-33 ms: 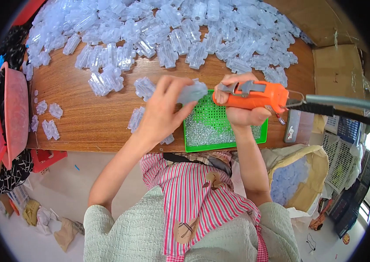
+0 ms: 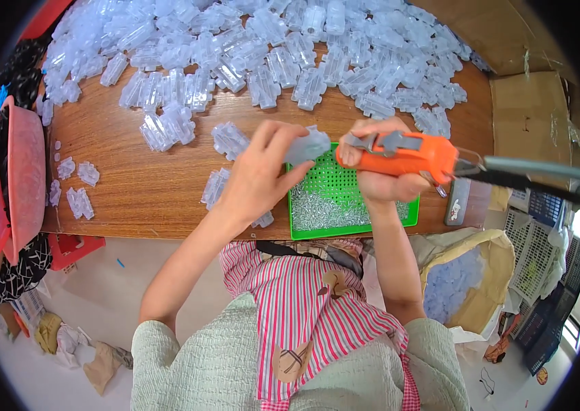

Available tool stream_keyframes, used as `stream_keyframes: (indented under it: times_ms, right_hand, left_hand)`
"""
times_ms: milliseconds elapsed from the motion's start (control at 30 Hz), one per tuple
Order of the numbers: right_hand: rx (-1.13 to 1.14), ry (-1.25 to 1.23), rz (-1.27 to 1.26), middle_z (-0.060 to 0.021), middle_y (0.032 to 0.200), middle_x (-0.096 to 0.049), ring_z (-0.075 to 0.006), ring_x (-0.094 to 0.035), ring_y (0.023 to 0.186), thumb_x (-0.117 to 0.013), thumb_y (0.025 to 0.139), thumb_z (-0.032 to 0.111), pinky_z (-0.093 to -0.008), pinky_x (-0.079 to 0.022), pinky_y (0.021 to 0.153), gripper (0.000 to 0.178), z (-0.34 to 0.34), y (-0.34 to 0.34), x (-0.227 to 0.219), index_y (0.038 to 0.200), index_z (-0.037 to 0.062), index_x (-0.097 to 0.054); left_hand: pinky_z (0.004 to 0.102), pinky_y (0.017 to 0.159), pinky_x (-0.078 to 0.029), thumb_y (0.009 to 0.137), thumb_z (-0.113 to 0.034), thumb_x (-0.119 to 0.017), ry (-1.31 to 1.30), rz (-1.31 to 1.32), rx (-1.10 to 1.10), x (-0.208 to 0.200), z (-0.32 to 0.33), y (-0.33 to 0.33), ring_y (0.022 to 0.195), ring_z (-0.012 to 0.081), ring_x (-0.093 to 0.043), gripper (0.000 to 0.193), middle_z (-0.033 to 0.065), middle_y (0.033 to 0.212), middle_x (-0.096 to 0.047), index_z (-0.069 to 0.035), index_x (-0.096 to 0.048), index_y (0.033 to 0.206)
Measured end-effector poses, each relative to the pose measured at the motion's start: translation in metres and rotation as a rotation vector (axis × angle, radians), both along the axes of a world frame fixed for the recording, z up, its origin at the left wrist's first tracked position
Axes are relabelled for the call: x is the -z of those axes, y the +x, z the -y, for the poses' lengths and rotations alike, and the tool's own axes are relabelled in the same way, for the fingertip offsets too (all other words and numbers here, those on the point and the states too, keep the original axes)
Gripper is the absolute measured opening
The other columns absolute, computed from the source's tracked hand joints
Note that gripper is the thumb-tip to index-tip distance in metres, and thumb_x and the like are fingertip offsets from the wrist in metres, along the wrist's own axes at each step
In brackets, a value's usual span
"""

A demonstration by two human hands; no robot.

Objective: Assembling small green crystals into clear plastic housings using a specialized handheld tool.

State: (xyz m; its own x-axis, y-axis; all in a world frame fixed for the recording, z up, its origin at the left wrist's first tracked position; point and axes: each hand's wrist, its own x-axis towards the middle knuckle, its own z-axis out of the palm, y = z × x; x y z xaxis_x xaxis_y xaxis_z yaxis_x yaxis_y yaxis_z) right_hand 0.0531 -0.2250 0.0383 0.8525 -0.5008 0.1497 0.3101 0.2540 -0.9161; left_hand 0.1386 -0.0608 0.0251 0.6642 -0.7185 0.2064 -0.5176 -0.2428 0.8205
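My left hand (image 2: 257, 168) is closed on a clear plastic housing (image 2: 310, 145), pinched between thumb and fingers above the left far corner of a green tray (image 2: 358, 231). Small silvery screws (image 2: 317, 214) fill the near part of that tray, whose far part shows a grid of holes. In my right hand (image 2: 384, 186) is an orange electric screwdriver (image 2: 403, 156) with a grey lever, lying level over the tray's right side. Its tip, toward the housing, is hidden by my fingers. Beside my left hand lie a few more clear housings (image 2: 230, 140).
A big heap of clear housings (image 2: 235, 41) covers the far table. From the screwdriver's right end run a spring (image 2: 536, 168) and a black cable. A grey case (image 2: 458, 202) lies right of the tray; an open sack (image 2: 499, 274) of plastic pieces stands below. Red baskets (image 2: 24, 178) are at the left.
Both hands have shifted slightly to the right, carrying the housing and the screwdriver with them. Both grips stay the same.
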Motion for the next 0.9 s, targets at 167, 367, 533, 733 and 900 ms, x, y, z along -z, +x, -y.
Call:
stream_keyframes:
  times_ms: [167, 367, 533, 733, 900]
  right_hand:
    - [-0.194, -0.087, 0.483, -0.0119, 0.074, -0.057, -0.0195, -0.056, 0.068, -0.049, 0.060, 0.092, -0.0296, -0.047, 0.060, 0.111, 0.017, -0.001, -0.035, 0.104, -0.0094, -0.053]
    - [-0.254, -0.146, 0.537, -0.0128, 0.076, -0.058, -0.0198, -0.055, 0.069, -0.049, 0.056, 0.094, -0.0294, -0.046, 0.061, 0.115, 0.014, 0.011, -0.042, 0.105, -0.0099, -0.052]
    - [-0.284, -0.121, 0.537, -0.0133, 0.076, -0.057, -0.0199, -0.055, 0.070, -0.052, 0.052, 0.094, -0.0286, -0.045, 0.061, 0.117, 0.008, 0.020, -0.031, 0.106, -0.0104, -0.053]
    - [-0.294, -0.031, 0.487, -0.0138, 0.076, -0.058, -0.0190, -0.056, 0.070, -0.054, 0.047, 0.095, -0.0285, -0.046, 0.061, 0.119, 0.004, 0.023, -0.023, 0.105, -0.0093, -0.054]
    - [-0.250, -0.143, 0.458, -0.0132, 0.074, -0.059, -0.0188, -0.056, 0.064, -0.050, 0.051, 0.095, -0.0283, -0.047, 0.059, 0.116, 0.003, 0.022, -0.021, 0.102, -0.0083, -0.055]
  left_hand:
    - [0.0405, 0.079, -0.050, 0.070, -0.022, -0.079, -0.043, 0.286, 0.046, 0.024, 0.011, 0.007, 0.096, 0.0320, -0.060, 0.044, 0.0114, 0.100, -0.061, -0.004, -0.059, 0.105]
    - [0.0400, 0.077, -0.052, 0.072, -0.024, -0.078, -0.007, 0.024, 0.079, 0.022, 0.012, 0.003, 0.091, 0.0321, -0.062, 0.042, 0.0115, 0.099, -0.061, -0.003, -0.061, 0.104]
    - [0.0407, 0.073, -0.053, 0.073, -0.025, -0.078, -0.017, -0.047, 0.096, 0.022, 0.014, 0.006, 0.086, 0.0338, -0.063, 0.042, 0.0127, 0.097, -0.060, -0.002, -0.061, 0.105]
    - [0.0412, 0.073, -0.053, 0.072, -0.024, -0.078, -0.012, -0.086, 0.115, 0.023, 0.013, 0.010, 0.085, 0.0348, -0.063, 0.044, 0.0143, 0.098, -0.061, -0.001, -0.061, 0.105]
    - [0.0414, 0.074, -0.053, 0.071, -0.025, -0.079, -0.001, -0.120, 0.115, 0.023, 0.014, 0.011, 0.086, 0.0354, -0.063, 0.045, 0.0154, 0.099, -0.061, 0.000, -0.061, 0.105]
